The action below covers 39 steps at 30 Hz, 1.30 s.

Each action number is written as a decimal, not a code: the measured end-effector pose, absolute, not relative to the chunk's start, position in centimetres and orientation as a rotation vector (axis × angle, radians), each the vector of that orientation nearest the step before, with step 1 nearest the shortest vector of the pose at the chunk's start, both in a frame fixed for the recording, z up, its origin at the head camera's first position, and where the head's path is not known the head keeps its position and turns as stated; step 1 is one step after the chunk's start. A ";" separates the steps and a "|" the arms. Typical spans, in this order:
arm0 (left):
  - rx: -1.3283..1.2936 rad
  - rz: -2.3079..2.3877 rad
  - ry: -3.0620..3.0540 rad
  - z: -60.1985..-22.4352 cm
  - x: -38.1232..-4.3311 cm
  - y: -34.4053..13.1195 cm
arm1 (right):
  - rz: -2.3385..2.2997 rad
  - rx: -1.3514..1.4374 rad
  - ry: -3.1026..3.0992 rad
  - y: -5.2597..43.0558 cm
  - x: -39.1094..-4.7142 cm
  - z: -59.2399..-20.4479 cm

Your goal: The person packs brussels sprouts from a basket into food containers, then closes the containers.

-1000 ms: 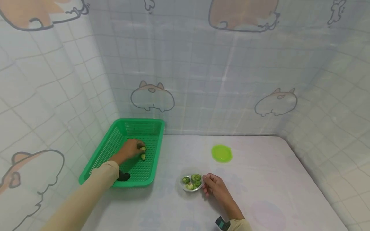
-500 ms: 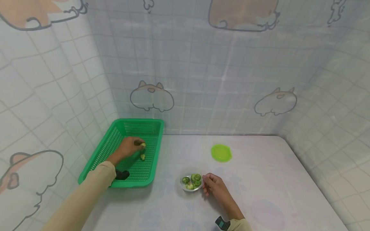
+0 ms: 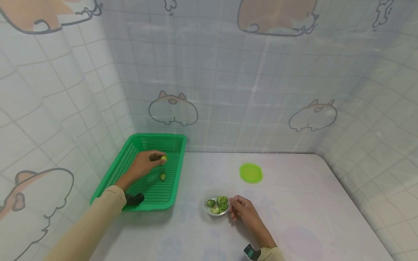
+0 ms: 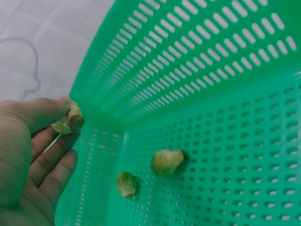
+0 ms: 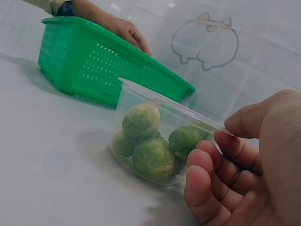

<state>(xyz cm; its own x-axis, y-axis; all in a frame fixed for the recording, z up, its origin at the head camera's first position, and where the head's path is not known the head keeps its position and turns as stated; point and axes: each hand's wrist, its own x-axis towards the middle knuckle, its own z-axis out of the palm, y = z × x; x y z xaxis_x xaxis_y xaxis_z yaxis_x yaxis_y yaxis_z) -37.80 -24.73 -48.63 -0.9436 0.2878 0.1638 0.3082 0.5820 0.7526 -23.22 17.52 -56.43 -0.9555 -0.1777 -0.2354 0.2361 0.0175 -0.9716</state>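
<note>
Left hand (image 3: 143, 165) pinches over the green basket (image 3: 153, 207), right hand (image 3: 246, 214) pinches beside it

You hold one small Brussels sprout (image 4: 73, 123) between the thumb and fingertips of your left hand, over the right half of the basket and raised off its floor. Your lower left fingers are loosely bent; whether the sprout touches the basket's wall, the views do not let you tell. Two loose sprouts (image 4: 168, 162) lie near each other on the basket's perforated floor; your head view shows just one of them.

Your right hand pinches the rim of the clear tub (image 5: 174, 104), thumb on top and forefinger underneath, the other fingers curled beside it. You have this tub standing to the right of the basket, apart from it, about level with its near edge. Several green sprouts (image 5: 154, 157) sit inside the tub.

Well to the right of the basket, and farther from you than the tub, you see a flat lime-green piece (image 3: 251, 173) on the white tablecloth (image 3: 277, 188). Behind the basket rises a hanging sheet (image 3: 222, 108) printed with grid lines and cartoon animals. Your dark wristband (image 3: 134, 199) shows over the basket's near end.
</note>
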 end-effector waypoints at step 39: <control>-1.046 -1.501 -2.743 -45.8 -31.1 -14.2 | -2.025 0.058 2.004 17.5 -23.3 -56.4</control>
